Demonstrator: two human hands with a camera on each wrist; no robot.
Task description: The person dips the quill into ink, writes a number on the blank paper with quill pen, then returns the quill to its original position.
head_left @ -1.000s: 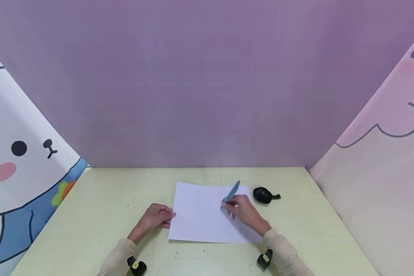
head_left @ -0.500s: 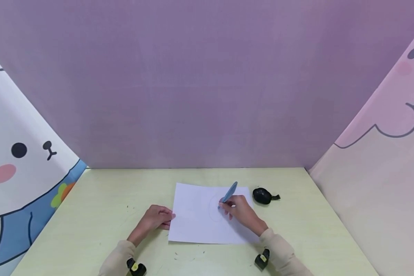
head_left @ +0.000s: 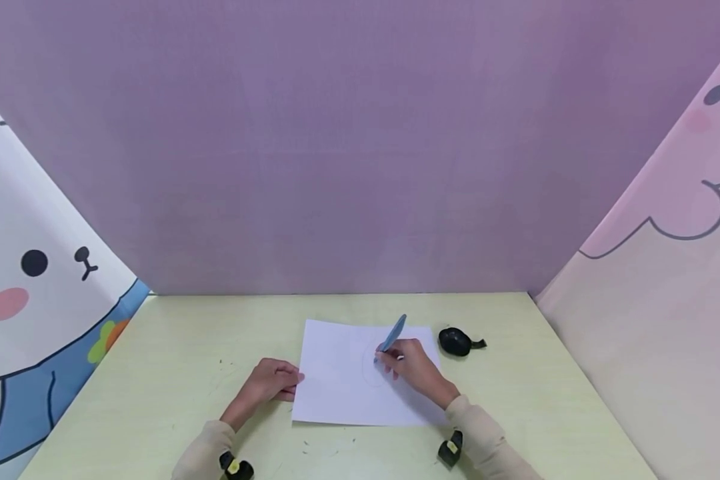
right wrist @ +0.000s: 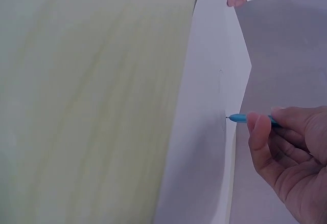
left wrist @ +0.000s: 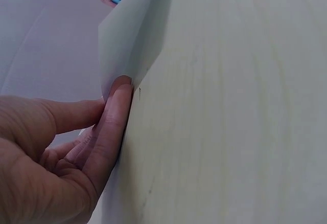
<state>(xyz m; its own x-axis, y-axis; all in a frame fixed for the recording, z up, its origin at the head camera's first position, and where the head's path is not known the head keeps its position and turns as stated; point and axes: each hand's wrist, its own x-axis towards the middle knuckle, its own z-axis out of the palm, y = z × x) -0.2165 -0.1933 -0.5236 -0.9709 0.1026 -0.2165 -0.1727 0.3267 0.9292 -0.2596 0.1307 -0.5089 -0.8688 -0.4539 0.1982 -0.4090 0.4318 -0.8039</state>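
A white sheet of paper lies on the pale table with a thin, faint curved outline on it. My left hand pinches the sheet's left edge; in the left wrist view its thumb is on one side and the fingers on the other, and the edge lifts there. A blue pen slants up from my right hand, which grips it between thumb and fingers over the right half of the sheet. The right wrist view shows the pen's fine tip right at the drawn line.
A black rounded object with a short tail sits just right of the paper. Small dark marks dot the table. A purple panel rises behind, with cartoon-printed panels at both sides.
My right hand has moved the pen a little to the left over the paper. My left hand keeps its pinch on the edge. The whole head view has shifted slightly.
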